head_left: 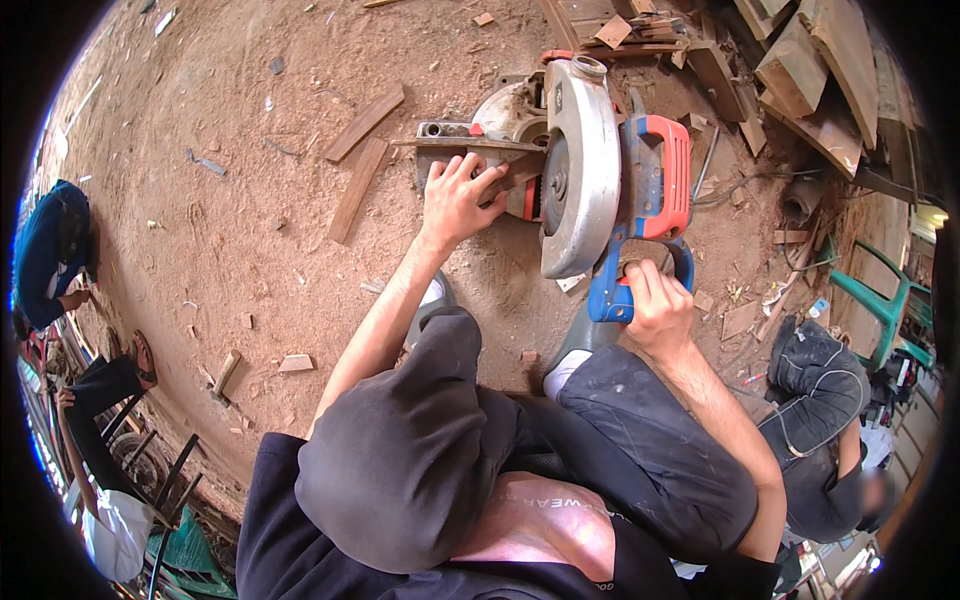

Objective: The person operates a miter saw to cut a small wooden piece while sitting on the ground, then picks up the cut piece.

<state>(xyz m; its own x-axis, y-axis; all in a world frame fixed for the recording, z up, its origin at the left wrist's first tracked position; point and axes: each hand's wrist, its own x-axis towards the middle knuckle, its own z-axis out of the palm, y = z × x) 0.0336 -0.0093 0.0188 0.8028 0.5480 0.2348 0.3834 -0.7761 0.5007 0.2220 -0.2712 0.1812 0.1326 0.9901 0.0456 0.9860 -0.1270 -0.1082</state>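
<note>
A miter saw (585, 160) with a silver blade guard, an orange-red motor housing and a blue handle stands on the dirt floor in front of me. My right hand (657, 308) is wrapped round the saw's blue handle (610, 285). With bent fingers, my left hand (460, 203) holds a short brown piece of wood (522, 170) against the saw's metal fence (478, 143), left of the blade guard. The wood's right end reaches close to the guard. Most of the blade and part of the wood are hidden from this side.
Two wood strips (357, 190) lie left of the saw. A hammer (226, 375) rests farther left. Timber (800, 75) is piled at the far right, near a green chair (885, 300). One person (815, 420) crouches at right; others (55, 255) are at the left edge.
</note>
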